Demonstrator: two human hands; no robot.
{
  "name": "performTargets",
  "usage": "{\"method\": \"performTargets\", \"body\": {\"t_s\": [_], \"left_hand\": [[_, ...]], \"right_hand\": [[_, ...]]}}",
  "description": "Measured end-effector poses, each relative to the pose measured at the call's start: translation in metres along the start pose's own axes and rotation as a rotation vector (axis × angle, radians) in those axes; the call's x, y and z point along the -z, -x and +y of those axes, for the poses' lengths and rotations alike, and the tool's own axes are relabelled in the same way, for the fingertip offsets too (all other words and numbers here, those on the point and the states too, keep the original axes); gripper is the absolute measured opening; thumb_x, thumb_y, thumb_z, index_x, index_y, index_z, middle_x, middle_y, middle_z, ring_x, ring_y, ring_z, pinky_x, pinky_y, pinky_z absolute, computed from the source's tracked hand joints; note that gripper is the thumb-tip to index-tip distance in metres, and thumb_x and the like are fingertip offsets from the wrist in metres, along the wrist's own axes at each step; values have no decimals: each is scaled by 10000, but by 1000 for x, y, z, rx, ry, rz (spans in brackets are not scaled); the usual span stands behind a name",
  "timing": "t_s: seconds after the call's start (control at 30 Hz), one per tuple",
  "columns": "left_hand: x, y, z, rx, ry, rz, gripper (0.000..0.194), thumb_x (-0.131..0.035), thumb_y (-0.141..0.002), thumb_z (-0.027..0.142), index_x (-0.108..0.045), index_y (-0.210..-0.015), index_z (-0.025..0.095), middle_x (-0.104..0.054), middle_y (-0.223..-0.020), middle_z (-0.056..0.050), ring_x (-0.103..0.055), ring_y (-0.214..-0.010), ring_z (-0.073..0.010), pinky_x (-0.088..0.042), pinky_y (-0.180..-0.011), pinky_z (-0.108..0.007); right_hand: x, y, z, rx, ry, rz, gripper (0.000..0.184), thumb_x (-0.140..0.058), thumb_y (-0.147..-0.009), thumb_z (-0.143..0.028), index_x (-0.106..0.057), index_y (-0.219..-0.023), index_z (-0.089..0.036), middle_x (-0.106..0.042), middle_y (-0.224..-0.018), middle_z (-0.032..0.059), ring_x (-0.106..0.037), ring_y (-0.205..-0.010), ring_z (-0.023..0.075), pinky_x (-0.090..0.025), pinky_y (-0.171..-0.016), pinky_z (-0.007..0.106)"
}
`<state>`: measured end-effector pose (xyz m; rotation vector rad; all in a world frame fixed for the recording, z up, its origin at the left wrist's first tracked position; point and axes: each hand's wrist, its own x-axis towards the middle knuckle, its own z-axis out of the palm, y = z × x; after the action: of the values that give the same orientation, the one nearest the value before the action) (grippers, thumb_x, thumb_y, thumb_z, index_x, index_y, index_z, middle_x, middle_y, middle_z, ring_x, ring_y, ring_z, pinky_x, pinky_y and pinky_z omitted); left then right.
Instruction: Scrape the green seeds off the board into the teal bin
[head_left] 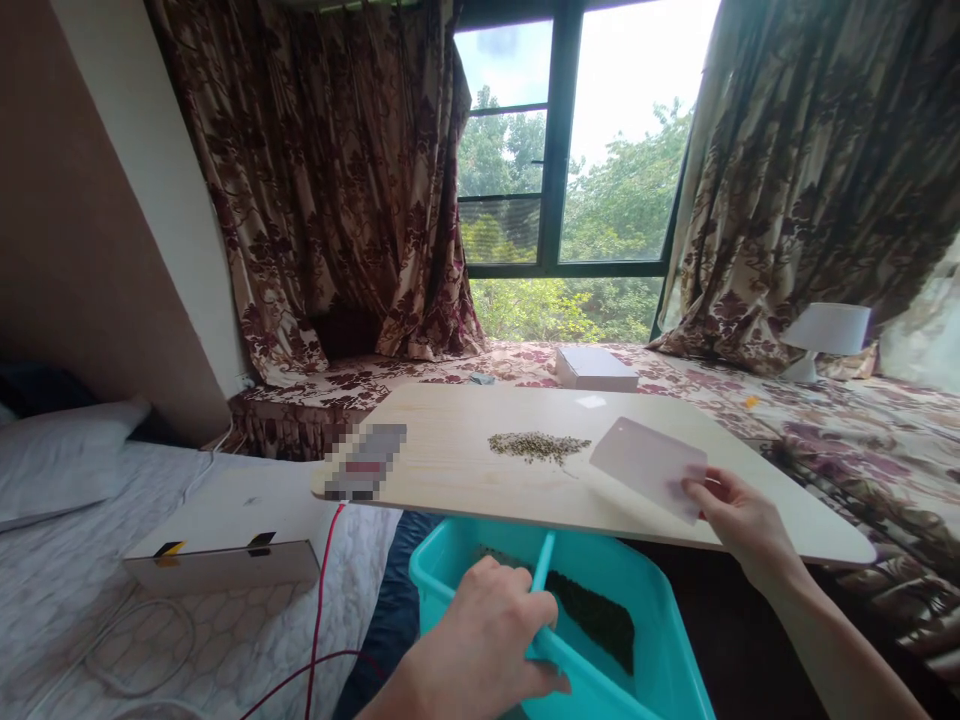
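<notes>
My left hand (491,630) is closed around the divider of a turquoise plastic bin (671,640) below the table's near edge. Dark small grains (596,615) lie in the bin's right compartment; some more show in the left one, partly hidden by my hand. My right hand (739,520) pinches the right end of a thin, whitish, flat plastic sheet (645,465), tilted over the tabletop. A loose heap of small greenish-brown seeds (538,447) lies on the pale wooden table (442,430), left of the sheet and apart from it.
A pixelated flat device (367,460) with a red cable (321,600) lies at the table's left end. A white box (225,530) rests on the bed. Behind the table, another white box (596,368) and a lamp (825,330) stand on the window ledge.
</notes>
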<state>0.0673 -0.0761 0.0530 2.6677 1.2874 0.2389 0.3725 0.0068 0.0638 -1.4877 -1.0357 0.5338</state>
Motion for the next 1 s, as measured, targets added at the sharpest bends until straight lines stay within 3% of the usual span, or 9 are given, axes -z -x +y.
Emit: {"method": "performTargets", "body": {"t_s": [0.1,0.27,0.43,0.6,1.0], "left_hand": [[-10,-16,12,-80,-25,-3,411,-745,-691,610,-627,-821,238,-606,-817,2,-585,-819,-223,-431,-729,-303],[-13,-27,24,-125,-56,-3,408,-728,-710,612,-627,-813,231,-608,-797,-8,-595,-790,-222,-439,-695,-297],[-6,-27,26,-127,-68,-12,414,-719,-713,619,-624,-819,230,-616,-807,-13,-598,-793,-224,-443,-701,-299],[-6,-26,25,-136,-78,-17,410,-715,-722,613,-623,-825,227,-615,-806,-15,-596,-793,-223,-442,-703,-297],[-3,-26,26,-128,-51,-23,416,-724,-713,610,-640,-827,219,-614,-812,-22,-587,-792,-226,-420,-690,-290]], "right_hand": [[0,-1,5,-40,8,-17,298,-634,-608,-318,-634,-868,-173,-758,-793,107,-701,-716,232,-533,-531,278],[-20,3,13,-99,11,-105,314,-634,-621,-336,-623,-899,-192,-760,-846,96,-663,-559,183,-480,-400,246],[-33,5,19,-75,-60,-221,299,-648,-613,-345,-645,-869,-191,-758,-773,83,-695,-615,217,-517,-443,267],[-33,1,14,5,-41,-177,264,-656,-611,-304,-645,-845,-180,-759,-776,96,-718,-752,242,-538,-509,260],[-51,3,0,-3,-49,-262,228,-649,-614,-296,-629,-810,-181,-740,-708,57,-637,-543,164,-478,-446,250]]}}
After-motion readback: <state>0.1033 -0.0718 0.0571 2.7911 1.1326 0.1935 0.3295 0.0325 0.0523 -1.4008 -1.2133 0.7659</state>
